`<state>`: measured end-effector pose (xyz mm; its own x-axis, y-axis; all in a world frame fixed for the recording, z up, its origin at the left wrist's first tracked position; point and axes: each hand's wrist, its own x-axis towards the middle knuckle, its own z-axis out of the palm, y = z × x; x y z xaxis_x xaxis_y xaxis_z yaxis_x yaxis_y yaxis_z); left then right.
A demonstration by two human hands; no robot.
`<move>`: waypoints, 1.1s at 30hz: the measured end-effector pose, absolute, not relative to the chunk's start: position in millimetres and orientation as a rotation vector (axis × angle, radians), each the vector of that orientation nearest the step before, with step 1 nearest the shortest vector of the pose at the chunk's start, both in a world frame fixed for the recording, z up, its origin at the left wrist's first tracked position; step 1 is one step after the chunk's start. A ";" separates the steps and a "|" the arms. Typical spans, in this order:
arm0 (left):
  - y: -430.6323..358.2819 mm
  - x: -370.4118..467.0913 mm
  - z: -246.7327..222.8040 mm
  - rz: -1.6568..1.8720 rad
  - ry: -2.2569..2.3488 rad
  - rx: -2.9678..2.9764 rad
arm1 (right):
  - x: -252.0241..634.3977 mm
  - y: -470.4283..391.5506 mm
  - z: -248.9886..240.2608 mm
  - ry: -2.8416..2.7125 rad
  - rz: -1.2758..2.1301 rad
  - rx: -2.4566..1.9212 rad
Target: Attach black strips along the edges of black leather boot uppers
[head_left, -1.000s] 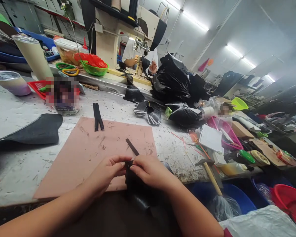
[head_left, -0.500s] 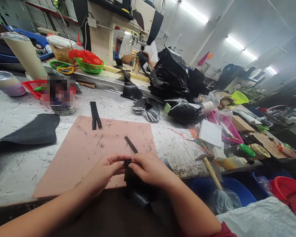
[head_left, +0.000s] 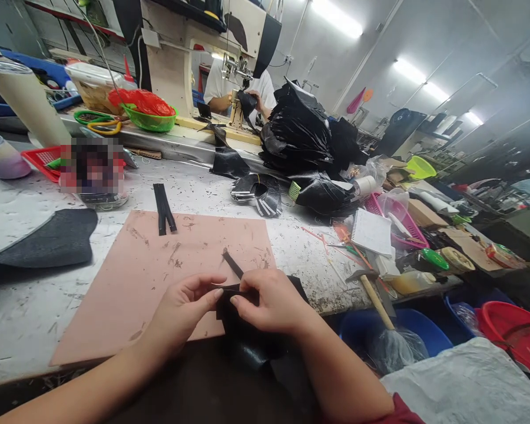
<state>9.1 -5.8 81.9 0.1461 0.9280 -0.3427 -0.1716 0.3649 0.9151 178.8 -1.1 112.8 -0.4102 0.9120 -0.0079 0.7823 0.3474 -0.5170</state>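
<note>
Black leather piece (head_left: 247, 347) hangs over the near table edge and my lap, its top edge between my hands. My left hand (head_left: 189, 303) pinches the left end of that edge between thumb and fingers. Close beside it, my right hand (head_left: 274, 300) grips the same edge, thumb in front and fingers curled behind. A narrow dark strip (head_left: 233, 263) sticks out beyond my right fingers over the pink board (head_left: 159, 300); its lower end is hidden. On the board's far edge lies a black zipper (head_left: 164, 209), its two tapes spread at the near end.
At left lies a dark leather piece (head_left: 48, 238). Behind are a bundled ring of black pieces (head_left: 257, 194), a tall black stack (head_left: 298, 126) and a sewing machine (head_left: 242, 76) with a person behind. A hammer (head_left: 375, 297) and notebook (head_left: 371, 232) lie right.
The view has shifted slightly, so the table things appear further left. My fingertips have come a little apart along the leather edge; both hands keep their grip.
</note>
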 end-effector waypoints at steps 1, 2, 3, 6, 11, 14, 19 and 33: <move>-6.0 9.4 83.3 0.953 1.139 0.849 | 179.3 -1.2 112.7 -2.312 0.681 -1.483; -6.2 9.7 84.6 0.958 1.145 0.844 | 179.6 -1.4 112.4 -2.294 0.702 -1.448; -6.3 10.0 85.6 0.966 1.153 0.843 | 179.8 -1.6 112.1 -2.276 0.715 -1.421; -6.7 10.0 85.2 0.971 1.175 0.864 | 179.3 -2.4 111.5 -2.242 0.740 -1.389; -4.9 5.9 81.4 0.919 1.222 0.985 | 177.2 -2.4 111.6 -2.218 0.776 -1.407; 0.7 1.6 85.5 0.851 1.133 1.003 | 176.2 -1.9 111.1 -2.245 0.763 -1.393; 14.1 -6.4 94.8 0.584 1.081 1.278 | 176.7 -2.5 109.1 -2.296 0.677 -1.350; 15.7 -6.9 92.3 0.436 1.035 1.564 | 175.8 -6.8 111.0 -2.454 0.594 -1.320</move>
